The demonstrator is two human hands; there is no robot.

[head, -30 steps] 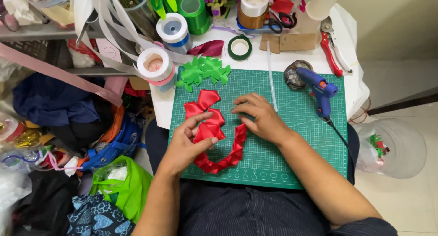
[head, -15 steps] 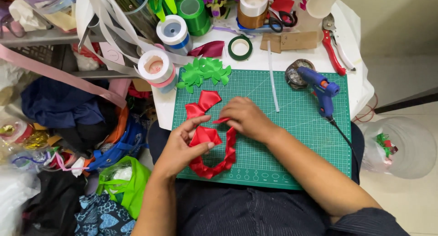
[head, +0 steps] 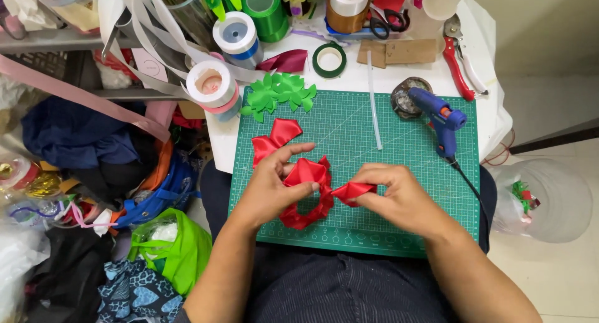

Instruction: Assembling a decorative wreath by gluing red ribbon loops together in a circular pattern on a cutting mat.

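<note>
A chain of folded red ribbon petals [head: 306, 198] lies curled on the green cutting mat [head: 405, 154]. My left hand [head: 271, 185] pinches the chain at its upper middle, fingers over a petal. My right hand [head: 393, 195] grips the chain's right end petal [head: 352, 190] and holds it out to the right. A loose pair of red petals [head: 274, 139] rests on the mat above my left hand. Green ribbon leaves [head: 279, 93] lie at the mat's top left corner.
A blue glue gun [head: 442, 120] and a clear glue stick [head: 373, 104] lie on the mat's right half. Ribbon rolls [head: 213, 86], a green tape ring [head: 329, 59], scissors [head: 387, 20] and red pliers [head: 458, 61] crowd the table's back. Bags and fabric pile up on the left.
The right hand has moved from the top of the red chain to its right end and pulled a petal out to the right. The chain has curled into a tighter loop.
</note>
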